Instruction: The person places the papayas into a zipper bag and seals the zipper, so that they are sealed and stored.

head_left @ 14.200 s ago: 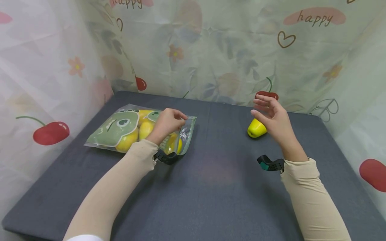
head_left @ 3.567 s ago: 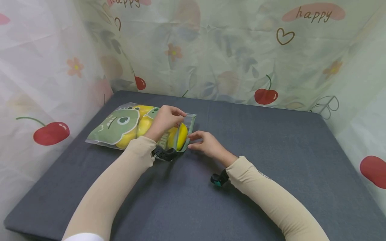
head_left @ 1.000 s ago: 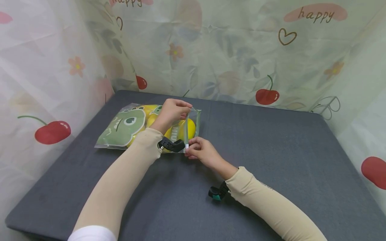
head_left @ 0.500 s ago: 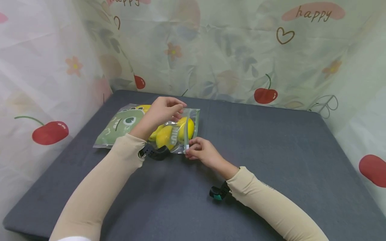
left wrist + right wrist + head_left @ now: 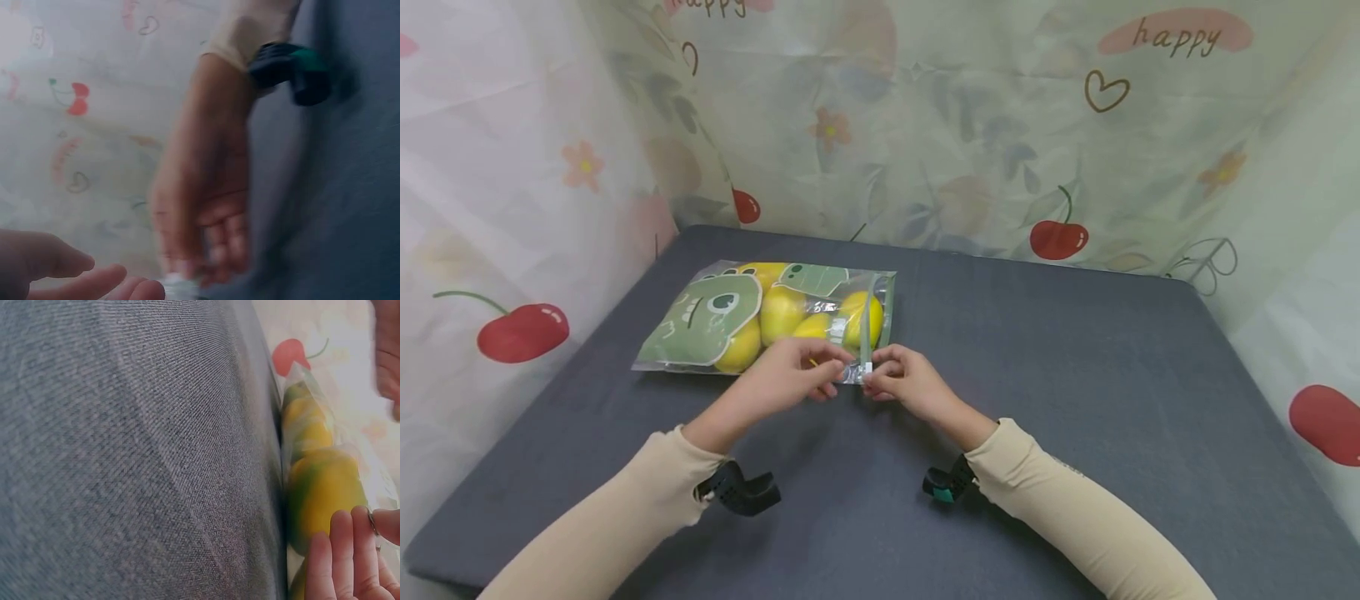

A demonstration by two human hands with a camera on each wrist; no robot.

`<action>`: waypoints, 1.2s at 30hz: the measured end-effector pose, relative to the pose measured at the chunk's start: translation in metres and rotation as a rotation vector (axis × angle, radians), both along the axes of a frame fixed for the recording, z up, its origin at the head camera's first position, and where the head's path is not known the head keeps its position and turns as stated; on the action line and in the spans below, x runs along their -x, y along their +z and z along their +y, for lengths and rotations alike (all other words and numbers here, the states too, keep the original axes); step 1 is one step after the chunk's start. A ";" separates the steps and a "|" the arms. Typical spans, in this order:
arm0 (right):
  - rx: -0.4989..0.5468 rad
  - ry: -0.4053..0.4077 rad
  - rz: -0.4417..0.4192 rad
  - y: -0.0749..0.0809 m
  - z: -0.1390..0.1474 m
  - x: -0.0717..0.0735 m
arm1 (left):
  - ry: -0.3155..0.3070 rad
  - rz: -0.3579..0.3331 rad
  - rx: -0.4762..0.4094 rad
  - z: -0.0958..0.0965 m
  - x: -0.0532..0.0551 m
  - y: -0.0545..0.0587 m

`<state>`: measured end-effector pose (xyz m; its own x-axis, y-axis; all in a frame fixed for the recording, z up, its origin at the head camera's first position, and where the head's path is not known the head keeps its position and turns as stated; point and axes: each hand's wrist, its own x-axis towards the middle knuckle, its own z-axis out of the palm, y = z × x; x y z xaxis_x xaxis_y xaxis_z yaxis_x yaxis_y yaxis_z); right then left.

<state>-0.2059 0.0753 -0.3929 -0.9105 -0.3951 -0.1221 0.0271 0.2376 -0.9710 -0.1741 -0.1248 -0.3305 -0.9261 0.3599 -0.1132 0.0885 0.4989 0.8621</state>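
Note:
A clear zip bag with a green dinosaur print lies on the table, packed with several yellow fruits. Its zip strip runs along the right end. At the near end of that strip my right hand pinches the bag's corner by a small white slider; in the right wrist view the thumb and fingers meet on the edge. My left hand hovers by the bag's near edge, fingers loosely bent and holding nothing, its fingertips close to the right hand.
The dark grey table stretches to the right and front of the bag. Behind and beside it hang printed curtains with cherries and flowers. Each wrist carries a black camera mount.
The yellow fruit once on the table at right is gone from there, and another shows at the bag's mouth. My left hand has left the zip's far end and come nearer; the right keeps its pinch.

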 end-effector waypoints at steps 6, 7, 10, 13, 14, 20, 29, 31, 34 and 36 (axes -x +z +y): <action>-0.014 -0.005 0.021 -0.002 0.001 0.000 | -0.017 -0.208 -0.121 -0.004 -0.005 -0.043; -0.012 -0.005 0.024 -0.002 0.002 0.000 | -0.014 -0.247 -0.155 -0.003 -0.005 -0.048; -0.015 -0.003 0.036 -0.003 0.003 0.001 | 0.010 -0.371 -0.268 -0.001 -0.005 -0.059; -0.021 -0.009 0.043 -0.003 0.004 0.000 | 0.076 -0.459 -0.388 0.004 -0.006 -0.068; -0.028 -0.009 0.046 -0.003 0.004 0.000 | 0.109 -0.483 -0.436 0.006 -0.006 -0.070; -0.051 -0.012 0.037 -0.003 0.003 -0.001 | 0.342 -0.552 -0.768 0.022 -0.007 -0.077; -0.031 0.020 0.051 -0.005 0.002 -0.004 | 0.472 -0.524 -0.921 0.034 -0.005 -0.079; -0.023 0.027 0.054 -0.005 0.002 -0.004 | 0.496 -0.516 -0.932 0.036 -0.005 -0.080; -0.001 0.019 0.042 -0.006 0.001 -0.004 | 0.517 -0.500 -0.936 0.039 -0.003 -0.081; 0.016 -0.002 0.028 -0.006 0.000 -0.004 | 0.530 -0.495 -0.945 0.040 -0.002 -0.081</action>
